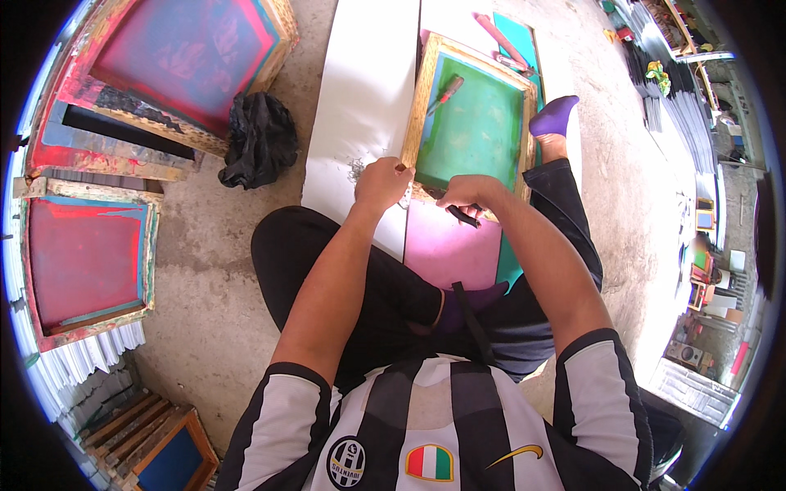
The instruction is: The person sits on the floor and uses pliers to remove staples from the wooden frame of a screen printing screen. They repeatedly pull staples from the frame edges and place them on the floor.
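A wooden screen frame [415,106] with green mesh [471,131] lies in front of me, between my legs. My left hand [382,185] is closed beside its near left corner, fingertips pinched together. What they pinch, if anything, is too small to make out. Along the frame's near edge, my right hand [472,193] is closed around a black-handled tool [464,216]. The tool's working end is hidden under the fingers. On the mesh rests a dark-handled hand tool [447,92]. Small bits like staples [358,168] are scattered on the white board [352,98] left of the frame.
Pink [450,233] and teal [509,254] sheets lie under the frame. A reddish long-handled tool [501,41] lies beyond it. At left are a black plastic bag [259,139] and paint-stained screen frames [151,254]. My foot in a purple sock [555,116] rests right of the frame.
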Demonstrator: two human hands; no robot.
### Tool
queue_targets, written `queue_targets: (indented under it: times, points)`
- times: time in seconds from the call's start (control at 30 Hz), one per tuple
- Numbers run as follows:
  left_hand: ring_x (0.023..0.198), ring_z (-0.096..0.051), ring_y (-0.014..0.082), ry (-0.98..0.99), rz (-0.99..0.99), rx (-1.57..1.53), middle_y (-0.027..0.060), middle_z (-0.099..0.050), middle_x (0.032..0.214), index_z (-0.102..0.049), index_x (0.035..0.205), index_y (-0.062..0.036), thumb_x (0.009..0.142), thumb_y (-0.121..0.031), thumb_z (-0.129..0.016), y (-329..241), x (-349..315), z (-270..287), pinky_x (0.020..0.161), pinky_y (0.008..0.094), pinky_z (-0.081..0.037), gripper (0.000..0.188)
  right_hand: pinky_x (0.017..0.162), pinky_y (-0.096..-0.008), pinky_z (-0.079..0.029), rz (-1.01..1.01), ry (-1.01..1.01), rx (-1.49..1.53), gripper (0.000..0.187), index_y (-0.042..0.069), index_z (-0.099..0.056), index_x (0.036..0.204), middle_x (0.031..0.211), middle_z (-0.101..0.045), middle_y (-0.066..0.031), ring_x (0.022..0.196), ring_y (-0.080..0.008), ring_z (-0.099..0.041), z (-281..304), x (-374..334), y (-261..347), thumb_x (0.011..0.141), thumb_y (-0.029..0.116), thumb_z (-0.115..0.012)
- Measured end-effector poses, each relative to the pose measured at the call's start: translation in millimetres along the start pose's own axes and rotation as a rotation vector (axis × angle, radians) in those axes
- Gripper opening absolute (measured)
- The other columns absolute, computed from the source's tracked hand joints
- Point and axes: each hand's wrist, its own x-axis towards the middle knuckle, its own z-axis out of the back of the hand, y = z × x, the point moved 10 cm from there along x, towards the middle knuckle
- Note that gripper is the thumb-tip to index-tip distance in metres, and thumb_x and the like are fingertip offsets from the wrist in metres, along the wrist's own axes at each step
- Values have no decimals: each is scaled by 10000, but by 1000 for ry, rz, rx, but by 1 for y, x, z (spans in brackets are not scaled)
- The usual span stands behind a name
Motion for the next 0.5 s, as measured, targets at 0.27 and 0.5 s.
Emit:
queue_targets:
  times: [0.27,0.5]
  points:
    - [1010,-730,350,14,6,-6,151,-771,1030,-767,1042,-56,935,-376,-672,0,-1,0,890,454,-563,351,566,-453,-509,-69,34,-116,352,27,-706,950,768,-741,-169,609,-242,-671,11,0,11,935,377,-666]
    - [1008,-730,350,21,-2,-10,148,-770,1041,-767,1050,-58,937,-386,-682,-3,2,-3,889,462,-563,358,580,-507,-587,-91,-131,66,336,21,-699,894,750,-721,-148,633,-258,-704,-16,5,-6,910,353,-646]
